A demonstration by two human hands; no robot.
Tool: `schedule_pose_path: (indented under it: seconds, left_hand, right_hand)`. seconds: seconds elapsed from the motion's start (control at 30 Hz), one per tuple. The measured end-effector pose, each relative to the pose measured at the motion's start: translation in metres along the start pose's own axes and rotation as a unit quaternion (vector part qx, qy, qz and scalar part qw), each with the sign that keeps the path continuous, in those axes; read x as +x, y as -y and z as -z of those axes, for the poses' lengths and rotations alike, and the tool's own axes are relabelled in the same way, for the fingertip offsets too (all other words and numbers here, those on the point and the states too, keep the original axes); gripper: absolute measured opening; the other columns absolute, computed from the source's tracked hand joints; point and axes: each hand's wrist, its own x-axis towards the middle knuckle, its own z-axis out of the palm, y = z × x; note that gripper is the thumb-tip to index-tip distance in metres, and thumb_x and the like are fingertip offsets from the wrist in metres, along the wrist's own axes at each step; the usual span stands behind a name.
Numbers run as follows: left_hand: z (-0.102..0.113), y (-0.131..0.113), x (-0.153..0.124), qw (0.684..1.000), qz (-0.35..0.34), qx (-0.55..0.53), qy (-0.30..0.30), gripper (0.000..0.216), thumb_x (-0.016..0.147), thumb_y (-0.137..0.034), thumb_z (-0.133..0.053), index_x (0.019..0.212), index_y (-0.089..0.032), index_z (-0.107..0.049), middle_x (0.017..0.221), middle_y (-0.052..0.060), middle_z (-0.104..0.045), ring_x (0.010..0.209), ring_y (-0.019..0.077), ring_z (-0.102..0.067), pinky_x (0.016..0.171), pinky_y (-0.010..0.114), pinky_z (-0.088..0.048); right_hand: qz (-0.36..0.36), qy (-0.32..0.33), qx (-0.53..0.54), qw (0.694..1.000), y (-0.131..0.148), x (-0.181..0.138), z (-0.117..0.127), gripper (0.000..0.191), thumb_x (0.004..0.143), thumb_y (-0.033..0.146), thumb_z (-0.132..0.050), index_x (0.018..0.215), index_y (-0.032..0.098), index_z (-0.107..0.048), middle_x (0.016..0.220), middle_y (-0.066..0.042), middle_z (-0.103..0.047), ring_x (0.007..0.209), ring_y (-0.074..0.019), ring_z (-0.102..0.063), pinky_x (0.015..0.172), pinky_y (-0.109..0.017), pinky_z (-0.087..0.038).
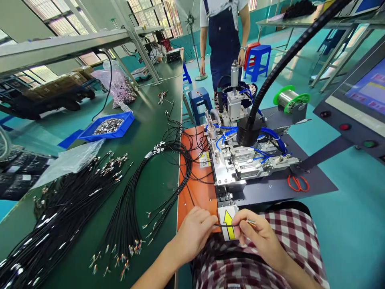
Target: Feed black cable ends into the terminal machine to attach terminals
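A thin black cable runs between my two hands, above a white plate with a yellow arrow. My left hand is closed on the cable over the edge of the orange board. Closer to its end, my right hand pinches the same cable. Bare coloured wires stick out past the right fingertips. Beyond my hands stands a metal machine with blue air tubes. More black cables loop over the orange board and the green table.
Bundled black cables lie on the green table at left. A blue tray holds small metal parts. Red-handled scissors lie right of the machine, below a wire spool. A person stands behind the machine. A control panel juts in at right.
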Motion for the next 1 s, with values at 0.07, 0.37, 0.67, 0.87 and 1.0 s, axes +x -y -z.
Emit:
schedule_pose_path:
  seconds: [0.07, 0.37, 0.67, 0.87, 1.0]
  left_hand:
    - [-0.003, 0.004, -0.004, 0.999, 0.032, 0.014, 0.002, 0.026, 0.096, -0.020, -0.031, 0.095, -0.018, -0.058, 0.072, 0.003, -0.059, 0.066, 0.0171, -0.051, 0.063, 0.030, -0.037]
    - [0.000, -0.016, 0.000, 0.951, 0.165, -0.261, 0.018, 0.018, 0.093, -0.027, -0.043, 0.105, -0.021, -0.054, 0.086, 0.003, -0.062, 0.074, 0.0155, -0.053, 0.066, 0.026, -0.037]
    - [-0.020, -0.014, 0.022, 0.885, 0.190, -0.425, -0.027, 0.027, 0.093, -0.042, -0.044, 0.089, -0.018, -0.056, 0.071, -0.002, -0.049, 0.065, 0.0118, -0.043, 0.060, 0.022, -0.033]
    - [-0.020, -0.020, 0.039, 0.856, 0.206, -0.471, -0.064, 0.019, 0.089, -0.035, -0.053, 0.086, -0.016, -0.056, 0.070, -0.002, -0.049, 0.064, 0.0107, -0.043, 0.058, 0.022, -0.032]
    - [-0.025, -0.017, 0.044, 0.849, 0.219, -0.470, -0.096, 0.014, 0.086, -0.029, -0.056, 0.082, -0.016, -0.061, 0.074, 0.001, -0.056, 0.069, 0.0124, -0.048, 0.059, 0.021, -0.036]
  right_hand:
    - [-0.014, -0.058, 0.004, 0.998, -0.002, -0.001, 0.003, 0.021, 0.091, 0.041, -0.055, 0.093, 0.020, -0.057, 0.067, 0.002, -0.055, 0.054, -0.0096, -0.048, 0.054, -0.023, -0.040]
    - [0.031, -0.075, -0.165, 0.983, -0.007, 0.017, -0.011, 0.020, 0.088, 0.033, -0.056, 0.076, 0.019, -0.061, 0.069, 0.001, -0.053, 0.062, -0.0129, -0.048, 0.059, -0.025, -0.041]
    - [0.027, -0.110, -0.220, 0.969, -0.006, 0.020, 0.001, 0.024, 0.087, 0.037, -0.055, 0.073, 0.019, -0.061, 0.069, -0.001, -0.057, 0.064, -0.0159, -0.052, 0.059, -0.025, -0.043]
    - [0.007, -0.088, -0.200, 0.976, -0.001, 0.022, 0.005, 0.028, 0.089, 0.042, -0.052, 0.073, 0.019, -0.058, 0.069, 0.001, -0.054, 0.064, -0.0141, -0.049, 0.060, -0.024, -0.042]
    - [-0.004, -0.092, -0.183, 0.979, 0.000, 0.024, 0.010, 0.029, 0.089, 0.042, -0.053, 0.072, 0.019, -0.056, 0.068, 0.002, -0.050, 0.061, -0.0122, -0.044, 0.057, -0.023, -0.039]
